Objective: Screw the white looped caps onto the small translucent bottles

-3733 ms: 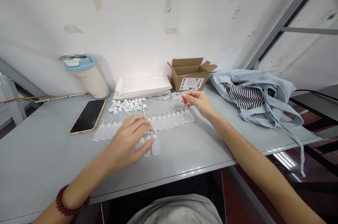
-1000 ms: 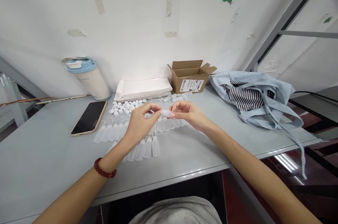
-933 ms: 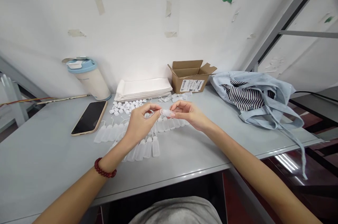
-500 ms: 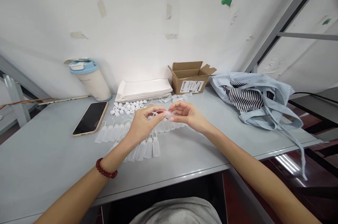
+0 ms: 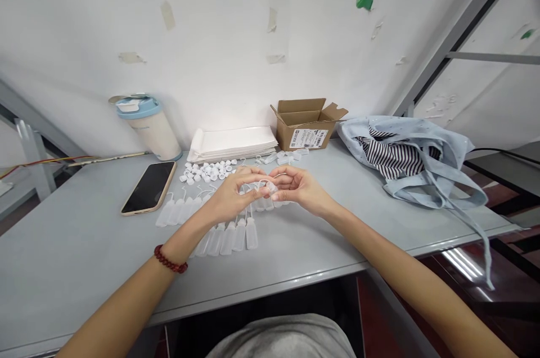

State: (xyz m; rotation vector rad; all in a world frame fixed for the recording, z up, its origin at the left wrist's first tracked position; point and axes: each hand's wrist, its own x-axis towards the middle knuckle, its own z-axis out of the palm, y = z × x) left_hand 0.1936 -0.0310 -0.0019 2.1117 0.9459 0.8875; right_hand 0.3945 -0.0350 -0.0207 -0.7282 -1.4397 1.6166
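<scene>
You have one small squeeze bottle [image 5: 272,187] up in the air, in the gap between your two hands, above the table [image 5: 329,245]. Your right hand [image 5: 301,188] pinches it with the tips of the thumb and fingers. Your left hand [image 5: 230,195] pinches at the other side, near the thin tube [image 5: 262,180] that bends over it. Your fingers hide just which bit each tip presses.

The bottle looks smooth and you hold it by fingertips only, so it could slip out if you let one side go too soon. It might then land on the back row of bottles [image 5: 265,204] just below and push them crooked. If you tug or twist hard with the left, the tube may bend sharply or pop loose.

Watch your left arm too. It passes over the end of the front row of bottles [image 5: 238,234], and your red bead bracelet [image 5: 170,260] could snag a tube if you dip low. A big bump could send the loose white caps [image 5: 211,171] rolling.
</scene>
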